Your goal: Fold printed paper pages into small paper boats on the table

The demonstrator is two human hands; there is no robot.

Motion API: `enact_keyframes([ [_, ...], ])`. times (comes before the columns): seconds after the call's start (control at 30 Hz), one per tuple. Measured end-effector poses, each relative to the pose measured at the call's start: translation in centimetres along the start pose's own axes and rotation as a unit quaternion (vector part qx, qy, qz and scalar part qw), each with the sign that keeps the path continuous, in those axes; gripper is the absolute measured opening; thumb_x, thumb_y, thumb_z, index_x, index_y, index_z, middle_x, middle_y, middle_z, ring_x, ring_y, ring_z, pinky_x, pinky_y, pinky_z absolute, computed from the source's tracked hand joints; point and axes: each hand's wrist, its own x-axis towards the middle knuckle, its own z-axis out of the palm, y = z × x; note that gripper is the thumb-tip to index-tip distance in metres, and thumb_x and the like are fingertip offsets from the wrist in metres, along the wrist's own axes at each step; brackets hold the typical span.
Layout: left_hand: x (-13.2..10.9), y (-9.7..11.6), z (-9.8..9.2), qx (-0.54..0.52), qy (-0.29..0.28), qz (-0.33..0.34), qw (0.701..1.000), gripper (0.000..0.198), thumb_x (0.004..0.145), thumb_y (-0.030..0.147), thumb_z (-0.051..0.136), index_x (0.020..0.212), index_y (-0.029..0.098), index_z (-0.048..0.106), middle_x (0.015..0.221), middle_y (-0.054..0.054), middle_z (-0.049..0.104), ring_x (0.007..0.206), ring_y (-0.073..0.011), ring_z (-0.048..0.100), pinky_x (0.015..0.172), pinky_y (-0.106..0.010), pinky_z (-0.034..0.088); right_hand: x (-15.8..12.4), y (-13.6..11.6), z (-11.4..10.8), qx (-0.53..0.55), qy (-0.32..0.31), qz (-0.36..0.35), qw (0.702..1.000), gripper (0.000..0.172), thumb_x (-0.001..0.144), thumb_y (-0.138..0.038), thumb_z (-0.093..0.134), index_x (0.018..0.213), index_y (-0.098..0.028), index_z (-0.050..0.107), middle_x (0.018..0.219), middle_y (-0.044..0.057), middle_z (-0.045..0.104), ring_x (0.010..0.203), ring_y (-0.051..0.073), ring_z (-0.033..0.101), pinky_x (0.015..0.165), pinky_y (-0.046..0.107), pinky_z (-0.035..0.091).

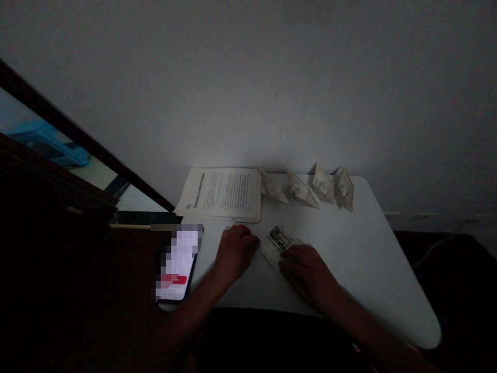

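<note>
A small folded piece of printed paper (271, 250) lies on the white table between my hands, with a dark printed block at its top. My right hand (310, 273) grips its right side, with the thumb and fingers pressed together. At the paper's left corner, the curled fingers of my left hand (236, 249) pinch the edge; the dim light blurs the exact contact. Several folded paper boats stand in a row behind, among them one at the left (275, 189) and one at the far right (345, 190).
A stack of printed sheets (225, 194) lies at the table's back left, against the wall (272, 93). A phone (180, 264) with a lit, partly pixelated screen rests at the left edge. The white table (373, 269) has a rounded front right corner. A blue plastic item (46, 142) shows far left.
</note>
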Motion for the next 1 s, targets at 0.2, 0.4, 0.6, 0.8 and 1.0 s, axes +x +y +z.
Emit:
enact_keyframes([
  [0.2, 0.9, 0.3, 0.1, -0.044, -0.026, -0.033, 0.998, 0.014, 0.084, 0.027, 0.055, 0.085, 0.022, 0.069, 0.086, -0.003, 0.062, 0.086, -0.0178, 0.055, 0.079, -0.033, 0.04, 0.0, 0.0, 0.0, 0.002, -0.001, -0.003, 1.0, 0.016, 0.085, -0.019, 0.056, 0.096, -0.022, 0.068, 0.101, 0.007, 0.067, 0.097, 0.022, 0.058, 0.083, 0.042, 0.046],
  [0.4, 2.2, 0.9, 0.5, -0.026, -0.035, -0.051, 0.998, 0.015, 0.084, 0.027, 0.055, 0.086, 0.023, 0.07, 0.084, -0.002, 0.063, 0.084, -0.017, 0.057, 0.079, -0.03, 0.041, 0.1, -0.1, -0.1, 0.005, -0.001, -0.004, 1.0, 0.016, 0.085, -0.019, 0.056, 0.096, -0.021, 0.067, 0.101, 0.008, 0.067, 0.097, 0.022, 0.057, 0.084, 0.042, 0.046],
  [0.6, 3.3, 1.5, 1.1, 0.007, -0.02, -0.046, 0.999, 0.016, 0.085, 0.03, 0.054, 0.087, 0.024, 0.069, 0.082, -0.002, 0.063, 0.081, -0.017, 0.058, 0.075, -0.03, 0.042, 0.1, 0.0, 0.0, 0.004, 0.004, -0.007, 1.0, 0.015, 0.084, -0.018, 0.057, 0.095, -0.021, 0.067, 0.101, 0.008, 0.067, 0.097, 0.022, 0.057, 0.084, 0.042, 0.046],
  [0.8, 4.5, 2.4, 1.2, 0.021, -0.012, -0.056, 0.998, 0.015, 0.085, 0.033, 0.055, 0.087, 0.021, 0.064, 0.083, -0.002, 0.065, 0.077, -0.0164, 0.06, 0.071, -0.028, 0.042, 0.2, -0.3, -0.2, 0.009, 0.004, -0.005, 1.0, 0.015, 0.084, -0.019, 0.056, 0.094, -0.021, 0.067, 0.099, 0.008, 0.067, 0.097, 0.022, 0.058, 0.083, 0.041, 0.046],
  [1.0, 5.5, 3.0, 1.5, 0.039, -0.013, -0.052, 0.998, 0.014, 0.087, 0.033, 0.052, 0.088, 0.021, 0.06, 0.083, -0.001, 0.065, 0.074, -0.0157, 0.061, 0.063, -0.026, 0.041, 0.2, -0.2, -0.2, 0.004, -0.007, -0.001, 1.0, 0.016, 0.085, -0.019, 0.055, 0.095, -0.022, 0.067, 0.101, 0.008, 0.067, 0.097, 0.022, 0.058, 0.083, 0.042, 0.046],
])
